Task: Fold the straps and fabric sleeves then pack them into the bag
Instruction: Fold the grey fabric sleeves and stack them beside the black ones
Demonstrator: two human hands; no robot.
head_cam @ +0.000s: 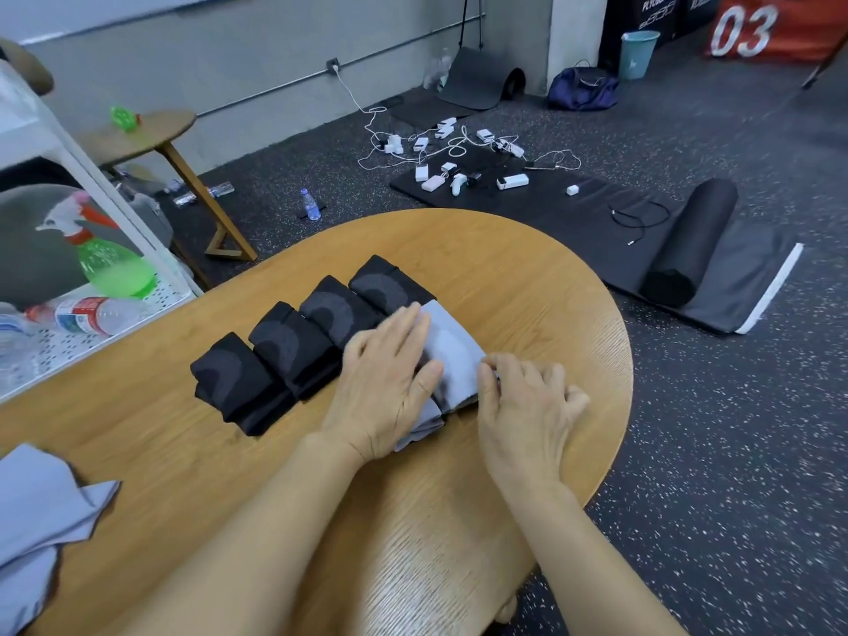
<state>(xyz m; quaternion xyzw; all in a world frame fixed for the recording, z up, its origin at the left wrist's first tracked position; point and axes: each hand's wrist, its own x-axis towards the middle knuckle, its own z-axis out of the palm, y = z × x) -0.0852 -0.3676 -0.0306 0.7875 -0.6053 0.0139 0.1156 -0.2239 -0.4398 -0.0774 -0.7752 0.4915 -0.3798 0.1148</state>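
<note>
I see four folded sleeves (303, 342) in black, each with a dark grey arc pattern on top. The sleeve under my hands (452, 355) is pale grey with a fainter, lighter curve across it. The cloth at the near left edge (41, 516) is the same pale bluish grey. My table (527, 277) is warm light-brown wood grain. The floor (734, 452) is charcoal with white flecks and a few coloured ones. The spray bottle (114, 263) is bright green with a white and red-orange trigger. The bin (639, 52) is light teal, and the far banner (771, 29) is orange-red with a white "03"
</note>
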